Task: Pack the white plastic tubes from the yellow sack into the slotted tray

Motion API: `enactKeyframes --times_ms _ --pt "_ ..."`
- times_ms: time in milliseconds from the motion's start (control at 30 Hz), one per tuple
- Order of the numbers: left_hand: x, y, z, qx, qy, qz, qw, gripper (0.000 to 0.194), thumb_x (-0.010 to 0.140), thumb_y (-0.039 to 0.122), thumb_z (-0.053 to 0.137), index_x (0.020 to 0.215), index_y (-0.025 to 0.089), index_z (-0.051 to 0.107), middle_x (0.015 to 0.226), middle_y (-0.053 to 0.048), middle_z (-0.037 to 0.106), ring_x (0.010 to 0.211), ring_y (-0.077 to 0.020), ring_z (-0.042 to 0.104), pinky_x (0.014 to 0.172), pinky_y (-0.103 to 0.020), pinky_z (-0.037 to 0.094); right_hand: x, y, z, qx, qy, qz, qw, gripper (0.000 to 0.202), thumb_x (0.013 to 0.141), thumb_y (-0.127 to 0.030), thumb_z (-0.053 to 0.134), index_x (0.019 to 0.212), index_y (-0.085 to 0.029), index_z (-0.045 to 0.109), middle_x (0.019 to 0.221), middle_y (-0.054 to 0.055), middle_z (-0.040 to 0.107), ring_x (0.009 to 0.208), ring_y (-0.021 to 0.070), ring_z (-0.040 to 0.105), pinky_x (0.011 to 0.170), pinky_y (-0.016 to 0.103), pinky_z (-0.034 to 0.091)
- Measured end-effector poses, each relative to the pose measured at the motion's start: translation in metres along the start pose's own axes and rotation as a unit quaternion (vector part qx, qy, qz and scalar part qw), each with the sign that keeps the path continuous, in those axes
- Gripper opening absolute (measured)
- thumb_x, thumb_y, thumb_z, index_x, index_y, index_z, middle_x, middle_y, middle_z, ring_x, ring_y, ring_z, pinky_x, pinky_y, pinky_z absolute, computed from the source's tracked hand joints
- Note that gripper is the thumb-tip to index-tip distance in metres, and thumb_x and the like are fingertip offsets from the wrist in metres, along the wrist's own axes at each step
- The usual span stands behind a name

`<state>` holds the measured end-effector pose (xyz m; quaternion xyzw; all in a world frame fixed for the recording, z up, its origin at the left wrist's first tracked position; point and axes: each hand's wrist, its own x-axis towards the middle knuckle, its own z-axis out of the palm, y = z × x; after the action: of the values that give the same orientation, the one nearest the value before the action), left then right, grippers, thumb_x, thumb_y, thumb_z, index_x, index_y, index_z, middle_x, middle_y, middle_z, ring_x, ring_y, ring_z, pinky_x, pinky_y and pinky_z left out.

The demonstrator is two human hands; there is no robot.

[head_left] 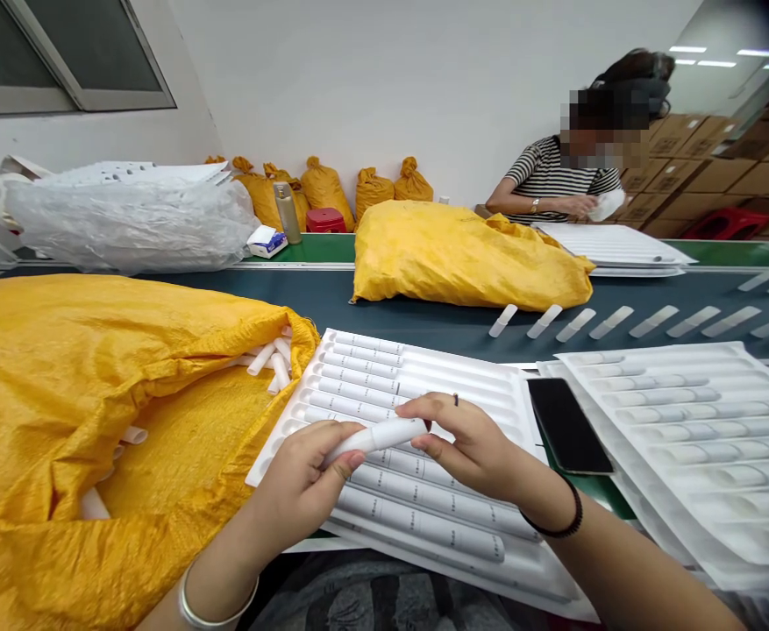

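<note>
Between my two hands is a white plastic tube [379, 436] with a faint seam partway along it, held above a tray. My left hand [318, 469] wraps its thumb and fingers round the tube's left part. The fingertips of my right hand [466, 438] pinch its right end. Below lies a white moulded tray [463, 364] with long grooves, several of them filled with rows of printed white tubes [416, 517]. To the left, an opened yellow woven sack [180, 491] shows loose white tubes [272, 361] at its mouth.
A black phone [569, 425] lies right of the tray, beside another stack of tube-filled trays [713, 438]. Spaced tubes [611, 322] lie on the dark conveyor belt [305, 294]. Across it are a yellow sack [456, 258], a plastic-wrapped bundle [134, 215] and a co-worker [555, 184] in stripes.
</note>
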<state>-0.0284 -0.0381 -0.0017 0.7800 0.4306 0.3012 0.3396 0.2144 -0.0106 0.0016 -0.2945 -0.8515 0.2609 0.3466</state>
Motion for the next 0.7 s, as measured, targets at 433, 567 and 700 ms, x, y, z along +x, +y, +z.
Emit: enactKeyframes --times_ms 433,567,700 --pt "0.0 -0.003 0.007 -0.136 -0.065 -0.072 0.986 0.027 0.09 0.038 0.05 0.093 0.016 0.066 0.078 -0.002 0.062 0.073 -0.0148 0.054 0.067 -0.023 0.04 -0.001 -0.002 -0.003 0.048 -0.021 -0.008 0.999 0.027 0.091 -0.019 0.054 0.117 -0.018 0.057 0.099 0.007 0.066 0.084 0.0143 0.059 0.076 0.027 0.048" --pt "-0.003 -0.006 0.012 -0.243 -0.077 -0.143 0.956 0.032 0.087 0.043 0.055 0.096 0.015 0.067 0.075 -0.001 0.058 0.071 -0.0131 0.049 0.065 -0.022 0.037 0.0 -0.001 -0.006 0.05 -0.034 -0.034 0.998 0.03 0.091 -0.016 0.054 0.121 -0.018 0.054 0.105 0.008 0.065 0.092 0.0154 0.059 0.083 0.029 0.048" --pt "-0.006 -0.013 0.022 -0.349 -0.089 -0.201 0.911 0.042 0.081 0.053 0.06 0.088 0.012 0.065 0.053 0.005 0.036 0.051 -0.0069 0.028 0.048 -0.02 0.02 0.0 -0.004 -0.01 0.059 -0.057 -0.048 0.995 0.028 0.092 -0.02 0.054 0.12 -0.016 0.056 0.102 0.009 0.064 0.094 0.0152 0.058 0.085 0.028 0.048"
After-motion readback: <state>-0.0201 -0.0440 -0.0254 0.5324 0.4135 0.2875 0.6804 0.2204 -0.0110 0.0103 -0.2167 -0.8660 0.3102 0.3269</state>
